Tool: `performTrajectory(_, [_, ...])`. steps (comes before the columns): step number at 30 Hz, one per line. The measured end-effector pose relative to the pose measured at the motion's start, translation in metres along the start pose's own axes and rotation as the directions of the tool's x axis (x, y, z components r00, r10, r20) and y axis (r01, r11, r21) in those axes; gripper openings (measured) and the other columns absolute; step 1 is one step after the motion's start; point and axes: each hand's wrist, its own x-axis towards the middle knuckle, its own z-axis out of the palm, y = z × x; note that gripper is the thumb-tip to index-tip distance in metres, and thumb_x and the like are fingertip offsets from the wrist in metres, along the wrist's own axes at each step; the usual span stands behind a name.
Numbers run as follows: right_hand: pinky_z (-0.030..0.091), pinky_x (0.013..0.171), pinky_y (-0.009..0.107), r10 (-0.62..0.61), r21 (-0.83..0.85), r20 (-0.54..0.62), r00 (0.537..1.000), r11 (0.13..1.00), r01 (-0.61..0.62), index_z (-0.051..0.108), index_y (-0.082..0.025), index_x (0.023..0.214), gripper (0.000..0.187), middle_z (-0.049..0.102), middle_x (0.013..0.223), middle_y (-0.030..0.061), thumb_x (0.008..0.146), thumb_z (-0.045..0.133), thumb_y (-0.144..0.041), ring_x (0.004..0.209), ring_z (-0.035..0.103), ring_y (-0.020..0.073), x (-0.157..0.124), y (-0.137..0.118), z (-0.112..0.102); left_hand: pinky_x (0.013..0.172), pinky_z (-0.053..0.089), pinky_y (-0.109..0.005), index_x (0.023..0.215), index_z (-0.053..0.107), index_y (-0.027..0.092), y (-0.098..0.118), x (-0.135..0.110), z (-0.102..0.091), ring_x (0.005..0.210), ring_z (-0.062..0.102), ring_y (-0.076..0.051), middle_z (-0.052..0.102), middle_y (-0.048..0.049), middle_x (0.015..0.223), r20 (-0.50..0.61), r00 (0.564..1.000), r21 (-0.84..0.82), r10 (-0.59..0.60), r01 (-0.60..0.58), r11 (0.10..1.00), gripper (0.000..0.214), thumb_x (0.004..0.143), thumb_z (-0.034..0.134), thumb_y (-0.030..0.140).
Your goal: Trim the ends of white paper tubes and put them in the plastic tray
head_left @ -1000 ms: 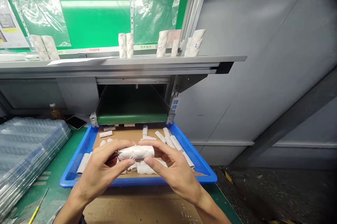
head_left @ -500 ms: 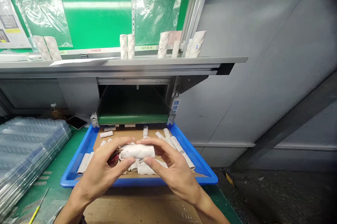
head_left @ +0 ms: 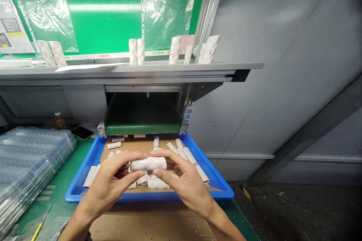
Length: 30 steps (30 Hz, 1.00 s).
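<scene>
Between my two hands a short white tube (head_left: pixel 149 163) with a wavy, faintly spotted surface lies level above the blue tray (head_left: pixel 74 192). My left hand (head_left: pixel 109 182) grips its left end with thumb and fingertips. Inside that same hand sits a small tool with a red part (head_left: pixel 122 173), mostly hidden by the fingers. My right hand (head_left: pixel 189 180) is closed on the tube's right portion, thumb below and fingers above. More white tubes (head_left: pixel 157 183) lie on the cardboard lining of the tray, under and around my hands.
Behind the tray, a green conveyor belt (head_left: pixel 143 128) ends above its far edge. Stacked clear plastic trays (head_left: pixel 31 165) stand on the left, near a phone (head_left: pixel 82 132) and a bottle (head_left: pixel 60 121). A yellow-handled tool (head_left: pixel 39 227) lies front left. Overhead, a shelf (head_left: pixel 158 68) carries upright tubes.
The tube stays in both hands at nearly the same spot, and its surface looks slightly turned. My right fingertips have shifted a little. The whole view has tilted very slightly.
</scene>
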Motion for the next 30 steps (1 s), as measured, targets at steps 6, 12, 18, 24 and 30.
performTrajectory(6, [0.062, 0.095, 0.024, -0.057, -0.060, -0.009, 0.998, 0.997, 0.056, 0.077, -0.033, 0.119, 0.026, 0.081, 0.118, -0.0017, 0.094, 0.084, -0.030, 0.108, 0.077, 0.0172, -0.001, -0.002, 0.000, 0.075, 0.056, -0.023, 0.125, 0.075, 0.030, 0.001, 0.001, -0.001, 0.091, 0.074, -0.017, 0.080, -0.0017, 0.119, 0.041, 0.997, -0.019, -0.072, 0.073, 0.997, 0.028, 0.101, 0.070, 0.041])
performTrajectory(12, [0.060, 0.103, 0.025, -0.099, -0.010, -0.024, 0.995, 0.995, 0.099, 0.073, -0.036, 0.128, 0.036, 0.078, 0.125, -0.0023, 0.094, 0.084, -0.026, 0.116, 0.075, 0.0166, -0.002, 0.000, 0.001, 0.075, 0.056, -0.023, 0.127, 0.075, 0.030, 0.004, 0.003, -0.002, 0.092, 0.074, -0.018, 0.080, -0.0025, 0.122, 0.034, 0.996, -0.030, -0.082, 0.083, 0.996, 0.032, 0.098, 0.073, 0.041])
performTrajectory(18, [0.055, 0.112, 0.028, -0.128, -0.044, -0.015, 0.992, 0.991, 0.127, 0.063, -0.041, 0.141, 0.054, 0.075, 0.133, -0.0032, 0.096, 0.080, -0.017, 0.125, 0.070, 0.0161, -0.005, 0.001, 0.001, 0.063, 0.052, -0.022, 0.125, 0.075, 0.028, 0.006, 0.003, -0.005, 0.076, 0.069, -0.015, 0.081, -0.0029, 0.110, 0.035, 0.992, -0.019, -0.118, 0.119, 0.993, 0.034, 0.096, 0.074, 0.044])
performTrajectory(24, [0.056, 0.109, 0.034, -0.272, -0.304, 0.036, 0.962, 0.914, 0.270, 0.066, -0.034, 0.133, 0.039, 0.074, 0.133, 0.0011, 0.100, 0.073, -0.015, 0.125, 0.070, 0.0202, -0.002, 0.001, 0.001, 0.053, 0.047, -0.021, 0.116, 0.071, 0.024, 0.004, 0.002, 0.004, 0.062, 0.059, -0.012, 0.076, -0.0020, 0.096, -0.073, 0.994, -0.004, -0.085, 0.085, 0.996, 0.029, 0.095, 0.075, 0.043])
performTrajectory(30, [0.063, 0.092, 0.040, -0.385, -0.549, 0.146, 0.911, 0.735, 0.398, 0.063, -0.027, 0.133, 0.029, 0.079, 0.119, 0.0080, 0.106, 0.067, -0.035, 0.107, 0.077, 0.0264, 0.001, 0.017, 0.009, 0.059, 0.049, -0.023, 0.111, 0.064, 0.025, 0.002, -0.006, 0.019, 0.065, 0.063, -0.014, 0.071, 0.0023, 0.083, -0.059, 0.998, 0.189, -0.006, 0.017, 0.982, 0.028, 0.097, 0.073, 0.047])
